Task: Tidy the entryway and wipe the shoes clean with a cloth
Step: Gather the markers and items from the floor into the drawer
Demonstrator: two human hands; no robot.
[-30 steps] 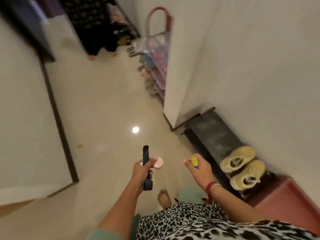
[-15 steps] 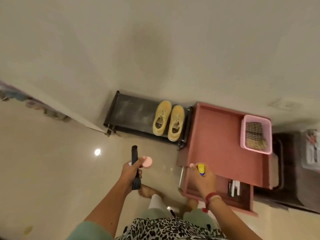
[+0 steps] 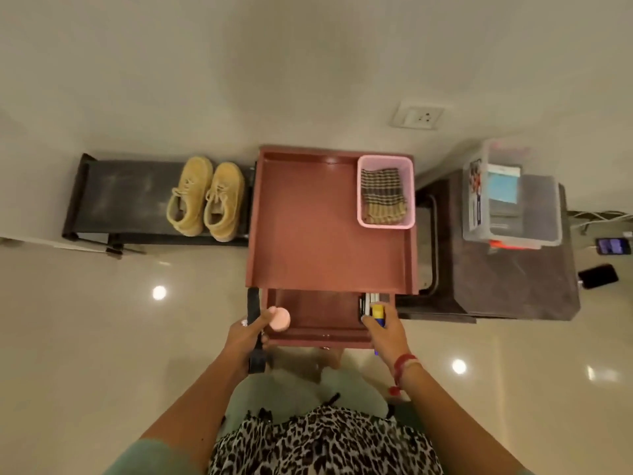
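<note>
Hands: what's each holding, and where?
Left hand: long black bar, gripped mid-length; round pink disc, pinched at its edge. Right hand: yellow-and-blue tube, wrapped around its middle.

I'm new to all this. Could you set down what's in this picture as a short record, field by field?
left hand: grips a black strap and a pink disc
right hand: holds a yellow-and-blue tube over the open drawer
shoes: yellow pair, side by side on the black rack
cloth: checked, in the pink basket on the red cabinet

No legible text anywhere
</note>
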